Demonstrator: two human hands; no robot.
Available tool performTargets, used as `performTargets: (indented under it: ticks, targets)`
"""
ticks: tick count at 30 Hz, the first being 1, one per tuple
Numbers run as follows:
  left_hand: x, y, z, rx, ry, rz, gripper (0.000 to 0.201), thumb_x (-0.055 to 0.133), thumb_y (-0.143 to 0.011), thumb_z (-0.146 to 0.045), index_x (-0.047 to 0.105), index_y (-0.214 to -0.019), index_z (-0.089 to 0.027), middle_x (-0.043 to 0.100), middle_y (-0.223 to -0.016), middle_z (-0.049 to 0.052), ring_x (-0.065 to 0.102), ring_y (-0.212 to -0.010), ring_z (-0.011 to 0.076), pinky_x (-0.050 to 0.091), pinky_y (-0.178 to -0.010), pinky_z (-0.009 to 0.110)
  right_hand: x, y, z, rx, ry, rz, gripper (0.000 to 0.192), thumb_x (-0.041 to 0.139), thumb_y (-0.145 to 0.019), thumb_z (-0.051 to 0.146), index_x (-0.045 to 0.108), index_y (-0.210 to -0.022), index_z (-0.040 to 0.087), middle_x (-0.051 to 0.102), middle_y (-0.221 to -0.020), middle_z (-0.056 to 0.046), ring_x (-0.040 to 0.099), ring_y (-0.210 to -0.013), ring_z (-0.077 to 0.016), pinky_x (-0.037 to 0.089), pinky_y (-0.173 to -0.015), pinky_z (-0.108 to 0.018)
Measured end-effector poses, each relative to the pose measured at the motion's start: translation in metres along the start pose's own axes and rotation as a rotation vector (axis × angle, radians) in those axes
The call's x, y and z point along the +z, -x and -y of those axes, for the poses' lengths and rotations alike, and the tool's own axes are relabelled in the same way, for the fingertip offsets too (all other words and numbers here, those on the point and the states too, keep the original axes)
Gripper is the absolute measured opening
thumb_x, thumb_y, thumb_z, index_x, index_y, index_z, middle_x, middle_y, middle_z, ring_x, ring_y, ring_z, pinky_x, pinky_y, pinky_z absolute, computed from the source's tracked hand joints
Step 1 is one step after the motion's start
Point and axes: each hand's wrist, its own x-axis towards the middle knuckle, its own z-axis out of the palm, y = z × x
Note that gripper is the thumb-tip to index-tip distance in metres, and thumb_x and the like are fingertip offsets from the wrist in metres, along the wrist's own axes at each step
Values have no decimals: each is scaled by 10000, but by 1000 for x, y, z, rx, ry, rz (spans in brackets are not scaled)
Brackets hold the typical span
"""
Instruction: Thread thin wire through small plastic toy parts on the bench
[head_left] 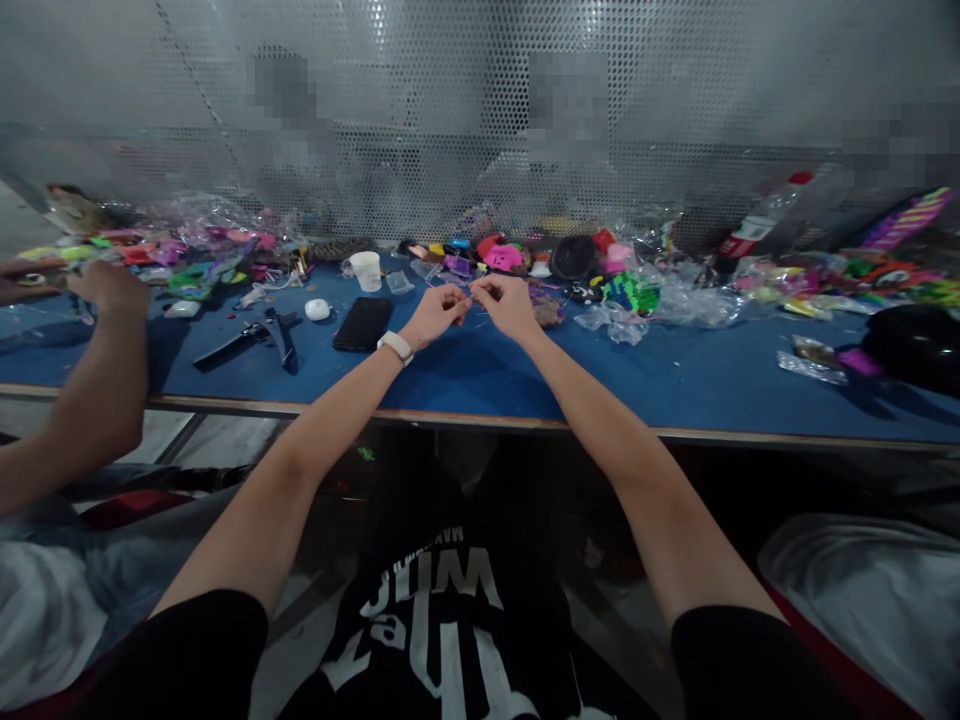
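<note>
Just above the blue tabletop (480,375), my left hand (435,314) and my right hand (510,305) meet at their fingertips. Both are pinched closed. Whatever lies between the fingers is too small to make out. A pale band (395,346) circles my left wrist. Close to my left hand lies a black phone (363,323), and a small clear plastic piece (400,282) sits behind it. Beyond my right hand is a bright pink toy with a face (504,258). A brownish-purple lump (549,308) is partly hidden by that hand.
A white paper cup (366,271), a white earbud case (317,309) and a black folded tool (259,338) lie leftward. Plastic-wrapped toys line the perforated metal panel (450,100). A bottle with a red cap (761,225) leans at right. A co-worker's arm (105,350) reaches in from the left.
</note>
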Motion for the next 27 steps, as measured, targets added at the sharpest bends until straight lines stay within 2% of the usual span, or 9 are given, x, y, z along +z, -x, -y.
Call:
performTargets:
  ticks: [5,8,14,18,20,22,25,27]
  targets:
    - [-4,2,-2,152,-287,-10,208,832,-1044,-172,678,-916,-228,712,-692,-23,678,-645,164,536,-760,314,-1,-1,-1,-7,-20,30,432,811,-1042,632,855,-905,225,836,-869,-83,745,-792,-255,611,-770,-399]
    - [-4,3,-2,200,-422,-6,171,763,-1022,-91,689,-961,-232,733,-708,-24,707,-699,193,540,-851,338,-2,-2,-1,13,-28,39,454,836,-1027,654,847,-877,225,835,-863,-84,735,-793,-250,594,-741,-381]
    - [-5,1,2,243,-550,22,152,677,-1074,-96,698,-1020,-237,761,-783,17,747,-778,242,556,-907,377,-4,-4,-2,59,-92,47,375,871,-972,566,854,-844,213,785,-752,-50,636,-649,-190,505,-639,-338]
    - [-3,2,5,295,-615,-18,149,661,-1113,-141,707,-1019,-247,771,-872,68,776,-930,291,575,-982,419,-2,-4,-2,83,-175,38,460,909,-933,654,843,-819,213,765,-726,-38,583,-580,-163,482,-588,-328]
    - [0,2,5,302,-602,-67,150,680,-1131,-184,714,-1000,-248,776,-913,82,779,-974,295,584,-1002,427,-1,-5,-1,99,-210,29,528,932,-912,722,829,-806,215,772,-736,-40,566,-550,-151,487,-571,-327]
    - [2,1,6,269,-529,-123,158,723,-1139,-245,723,-981,-242,781,-941,74,772,-905,262,600,-953,408,0,-6,0,116,-215,12,574,940,-904,773,822,-815,217,788,-763,-47,564,-538,-146,493,-556,-325]
    - [2,0,8,143,-350,-166,247,829,-1107,-336,713,-917,-228,768,-886,38,729,-738,197,599,-811,356,0,-5,1,112,-143,-8,558,910,-949,761,835,-856,217,820,-819,-62,592,-548,-155,517,-561,-331]
    - [1,-2,9,58,-237,-149,337,881,-1085,-386,699,-854,-220,738,-805,23,706,-698,176,583,-755,327,-1,-3,3,86,-68,-5,485,869,-1007,686,855,-902,213,845,-869,-74,622,-568,-170,553,-600,-352]
